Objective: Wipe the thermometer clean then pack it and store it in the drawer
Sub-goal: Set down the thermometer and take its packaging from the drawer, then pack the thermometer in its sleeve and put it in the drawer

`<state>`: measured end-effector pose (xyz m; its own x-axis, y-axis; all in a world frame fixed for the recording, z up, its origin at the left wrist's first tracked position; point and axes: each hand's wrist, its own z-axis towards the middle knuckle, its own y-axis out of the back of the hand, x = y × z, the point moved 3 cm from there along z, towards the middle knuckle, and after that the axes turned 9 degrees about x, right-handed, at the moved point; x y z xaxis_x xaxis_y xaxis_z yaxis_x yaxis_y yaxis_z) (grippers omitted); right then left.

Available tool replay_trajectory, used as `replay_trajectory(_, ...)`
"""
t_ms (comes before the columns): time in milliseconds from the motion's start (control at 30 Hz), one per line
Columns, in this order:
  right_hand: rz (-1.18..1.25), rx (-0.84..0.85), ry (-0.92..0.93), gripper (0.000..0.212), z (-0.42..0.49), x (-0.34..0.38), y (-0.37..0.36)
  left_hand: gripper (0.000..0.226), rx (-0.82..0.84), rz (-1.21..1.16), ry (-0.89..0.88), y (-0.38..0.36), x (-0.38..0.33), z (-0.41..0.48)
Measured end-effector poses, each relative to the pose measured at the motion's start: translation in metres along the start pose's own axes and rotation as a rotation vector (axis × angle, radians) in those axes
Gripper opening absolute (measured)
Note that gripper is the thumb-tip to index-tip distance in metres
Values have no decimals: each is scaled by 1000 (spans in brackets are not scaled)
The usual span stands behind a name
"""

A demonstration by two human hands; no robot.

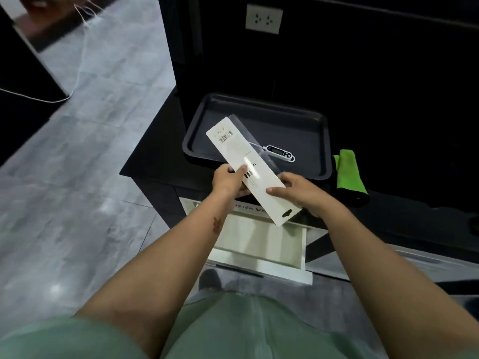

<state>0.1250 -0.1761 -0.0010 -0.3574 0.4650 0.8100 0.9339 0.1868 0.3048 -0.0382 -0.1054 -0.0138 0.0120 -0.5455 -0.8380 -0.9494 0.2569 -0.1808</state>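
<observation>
Both hands hold white box (252, 170) slantwise over open drawer (259, 244), likely to open it. Left hand (229, 178) pinches side edge; right hand (298, 191) clasps lower end. Thermometer (280, 152) waits on tray (321, 141), within reach; green cloth (350, 174) beside tray.

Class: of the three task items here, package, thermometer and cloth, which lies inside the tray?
The small black digital thermometer; it lies in the dark rectangular tray, nothing else does.

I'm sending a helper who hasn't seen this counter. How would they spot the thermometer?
Find the black tray on the dark counter, above the open white drawer. The thermometer lies at the tray's front. It is small, with a grey display and thin metal probe, unlike the long white package held over it.
</observation>
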Motion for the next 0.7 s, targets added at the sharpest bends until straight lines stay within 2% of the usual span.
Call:
replay_trajectory(67,33,-74,-10,25,13,5,4,11,-4,-38,13,4,-11,12)
replay_trajectory(167,77,-296,-22,15,32,9,17,11,-26,-76,78,12,-21,33)
replay_trajectory(267,-136,-477,-41,18,43,9,33,2,-16,-76,142,20,-25,44)
replay_trajectory(333,-287,-537,-48,22,43,15,38,12,-5,-63,171,23,-26,52)
replay_trajectory(433,-370,-559,-29,23,50,26,42,20,-12,13,164,22,-28,64)
replay_trajectory(700,-313,-495,-13,19,64,43,50,44,-35,254,181,12,-41,81)
